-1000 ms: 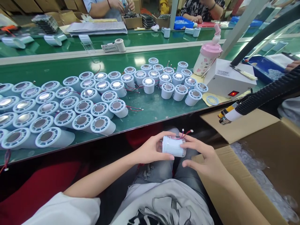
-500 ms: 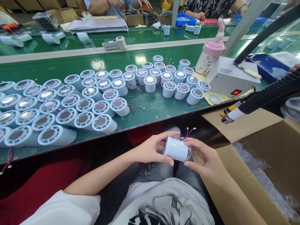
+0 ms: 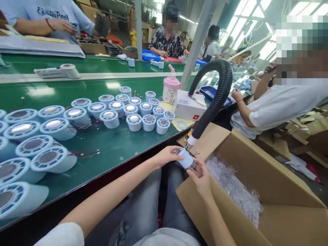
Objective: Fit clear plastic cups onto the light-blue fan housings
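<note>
Both forearms reach forward from the lower frame edge, converging over the lap, just past the near edge of the green worktop. Left hand comes in from the left, wrist roughly straight, fingers curled over the top and far end of a small white cylinder, thumb under it. Right hand comes up from below, palm turned inward, fingers closed on the cylinder's lower, clear-looking end. So the part is pinched end to end between both hands, tilted, held in the air above the near left corner of the open cardboard box. Thin red wires stick out of the cylinder toward the box.

Nozzle of the black corrugated hose hangs just above the cylinder; contact can't be judged.

Box holds clear plastic pieces. Rows of matching white cylinders stand across the worktop, more lying along its left edge. White control unit and pink bottle sit toward the right end. A co-worker's arm rests beyond the hose.
</note>
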`<state>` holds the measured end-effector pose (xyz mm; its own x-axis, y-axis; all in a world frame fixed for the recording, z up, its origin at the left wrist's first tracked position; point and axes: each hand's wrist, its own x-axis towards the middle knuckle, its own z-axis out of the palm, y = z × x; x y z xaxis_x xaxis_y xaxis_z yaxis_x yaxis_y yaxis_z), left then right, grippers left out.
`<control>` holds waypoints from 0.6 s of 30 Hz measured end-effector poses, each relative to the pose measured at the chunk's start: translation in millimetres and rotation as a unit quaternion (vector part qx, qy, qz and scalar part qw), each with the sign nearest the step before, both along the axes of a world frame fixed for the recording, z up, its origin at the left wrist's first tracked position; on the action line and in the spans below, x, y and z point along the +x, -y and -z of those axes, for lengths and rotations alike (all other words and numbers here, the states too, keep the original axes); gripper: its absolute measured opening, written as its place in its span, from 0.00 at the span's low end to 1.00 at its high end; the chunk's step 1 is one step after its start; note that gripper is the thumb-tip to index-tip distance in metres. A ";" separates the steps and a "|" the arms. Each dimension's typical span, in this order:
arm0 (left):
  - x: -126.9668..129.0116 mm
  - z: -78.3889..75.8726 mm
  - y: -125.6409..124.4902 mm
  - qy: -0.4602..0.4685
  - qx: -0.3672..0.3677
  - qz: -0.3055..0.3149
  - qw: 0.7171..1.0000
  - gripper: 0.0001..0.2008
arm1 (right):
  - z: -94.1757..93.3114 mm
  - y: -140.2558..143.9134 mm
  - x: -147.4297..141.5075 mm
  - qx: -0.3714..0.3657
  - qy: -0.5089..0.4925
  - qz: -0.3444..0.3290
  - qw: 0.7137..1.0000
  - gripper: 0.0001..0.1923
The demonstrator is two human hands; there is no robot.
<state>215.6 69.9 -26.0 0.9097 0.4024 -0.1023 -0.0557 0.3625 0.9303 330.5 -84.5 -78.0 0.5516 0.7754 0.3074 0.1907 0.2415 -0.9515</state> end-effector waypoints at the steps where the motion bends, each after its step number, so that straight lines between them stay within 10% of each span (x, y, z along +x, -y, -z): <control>1: 2.8 -1.2 -2.8 -0.004 0.005 0.004 1.000 0.29 | 1.3 -1.6 4.5 0.002 0.000 0.001 1.000 0.22; 18: -61.4 -37.0 30.2 0.004 0.115 -0.001 0.993 0.21 | -44.4 32.6 -13.8 -0.029 0.159 -0.074 0.984 0.23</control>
<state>154.2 39.7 11.0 0.9095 0.4158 0.0000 -0.0640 0.1401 0.9881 316.7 -117.1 -33.6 0.3152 0.8613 0.3984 0.4480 0.2351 -0.8626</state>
